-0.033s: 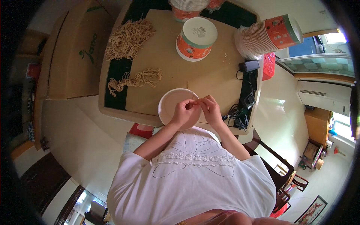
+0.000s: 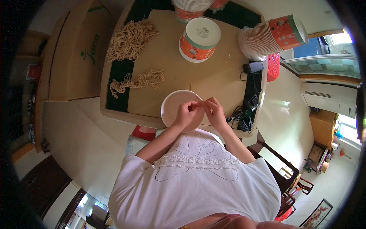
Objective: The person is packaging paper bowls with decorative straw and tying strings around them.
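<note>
A white paper tub (image 2: pixel 170 110) with its open mouth facing up stands at the table's near edge. My left hand (image 2: pixel 187 115) reaches over the tub with fingers pinched together. Beside it, my right hand (image 2: pixel 214 113) is also pinched at the tub's right rim, and the fingertips of both meet there. A thin tan string (image 2: pixel 191 88) runs from the fingertips over the far rim onto the board. What lies right between the fingertips is mostly hidden. A bundle of tan strings (image 2: pixel 143 79) lies left of the tub, and a larger heap of them (image 2: pixel 131 40) farther back.
An upturned orange-patterned paper tub (image 2: pixel 196 49) stands mid-table on a brown board (image 2: pixel 164 45). Stacked tubs (image 2: pixel 267 36) lean at the back right. A black adapter (image 2: pixel 253 67) and cables (image 2: pixel 238 113) line the right edge. A large cardboard box (image 2: pixel 82 57) stands at the left.
</note>
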Demonstrator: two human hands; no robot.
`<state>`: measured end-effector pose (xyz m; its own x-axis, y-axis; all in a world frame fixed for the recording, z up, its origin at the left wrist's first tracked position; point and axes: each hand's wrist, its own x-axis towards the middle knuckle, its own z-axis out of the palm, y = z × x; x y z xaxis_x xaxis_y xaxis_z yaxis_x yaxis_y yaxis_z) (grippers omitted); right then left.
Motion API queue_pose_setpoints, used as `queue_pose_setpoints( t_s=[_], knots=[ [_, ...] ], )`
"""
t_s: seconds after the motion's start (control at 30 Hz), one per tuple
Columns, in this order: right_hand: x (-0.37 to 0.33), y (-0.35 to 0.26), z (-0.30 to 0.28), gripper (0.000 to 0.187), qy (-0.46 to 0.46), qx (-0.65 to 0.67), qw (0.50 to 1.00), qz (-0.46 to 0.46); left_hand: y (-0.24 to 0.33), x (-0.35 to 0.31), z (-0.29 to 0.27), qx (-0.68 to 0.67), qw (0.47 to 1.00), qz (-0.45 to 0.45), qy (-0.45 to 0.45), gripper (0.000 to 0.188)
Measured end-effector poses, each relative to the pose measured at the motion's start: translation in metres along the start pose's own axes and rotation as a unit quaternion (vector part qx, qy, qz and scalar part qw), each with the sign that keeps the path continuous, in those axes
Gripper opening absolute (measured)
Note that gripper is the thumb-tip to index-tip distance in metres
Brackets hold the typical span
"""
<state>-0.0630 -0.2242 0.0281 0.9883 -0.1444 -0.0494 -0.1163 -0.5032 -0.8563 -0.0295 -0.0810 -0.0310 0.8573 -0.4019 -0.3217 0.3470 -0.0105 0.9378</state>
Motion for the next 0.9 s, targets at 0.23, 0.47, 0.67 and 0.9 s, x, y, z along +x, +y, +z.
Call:
queue_pose_setpoints(
  t_s=[0.23,0.47,0.67,0.9],
  knots=[
    [-0.008,0.007,0.004,0.021,-0.002,-0.037,0.999,-0.012,-0.003,-0.001,0.0,-0.002,1.0,-0.001,0.007,0.007],
    [-0.008,-0.003,0.004,0.025,0.03,-0.041,0.999,-0.007,-0.007,0.001,-0.003,0.033,0.999,-0.014,0.002,0.006],
    [-0.007,-0.003,0.002,0.018,0.04,-0.073,0.996,-0.024,-0.004,0.001,-0.003,0.005,1.0,-0.011,-0.007,0.007],
    [-0.01,-0.004,-0.005,0.011,0.03,-0.08,0.995,-0.055,-0.001,0.004,-0.007,-0.099,0.989,-0.11,-0.03,0.007]
  ],
)
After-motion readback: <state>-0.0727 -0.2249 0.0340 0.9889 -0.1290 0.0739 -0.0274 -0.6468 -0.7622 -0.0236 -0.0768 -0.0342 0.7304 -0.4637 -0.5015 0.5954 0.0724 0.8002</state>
